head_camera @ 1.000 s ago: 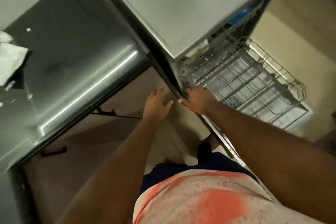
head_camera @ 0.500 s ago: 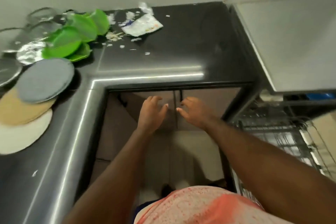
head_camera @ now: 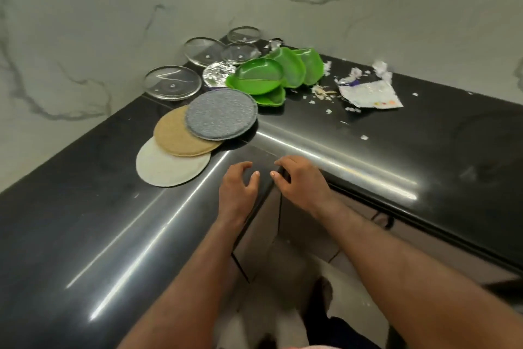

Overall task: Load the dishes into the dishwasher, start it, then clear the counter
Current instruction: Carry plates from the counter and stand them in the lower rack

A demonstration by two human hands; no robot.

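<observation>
On the black L-shaped counter (head_camera: 85,221), near the inner corner, lie several green plastic dishes (head_camera: 259,78) stacked and overlapping. Behind them stand several clear glass plates (head_camera: 172,83), one of them further back (head_camera: 204,50). Three round mats overlap in front: grey (head_camera: 222,114), tan (head_camera: 177,133) and white (head_camera: 161,167). My left hand (head_camera: 237,187) and my right hand (head_camera: 300,178) hover side by side over the counter's inner corner, fingers loosely curled, holding nothing. The dishwasher is out of view.
A crumpled foil piece (head_camera: 216,74) lies between the glass plates and the green dishes. A torn wrapper (head_camera: 370,94) and scattered paper scraps (head_camera: 322,91) litter the right arm of the counter. A marble wall (head_camera: 113,9) backs the counter; cabinet doors (head_camera: 260,235) are below.
My view has swung left from the open dishwasher rack to the counter corner. Both hands left the dishwasher's edge and rose to the counter's inner corner, still empty.
</observation>
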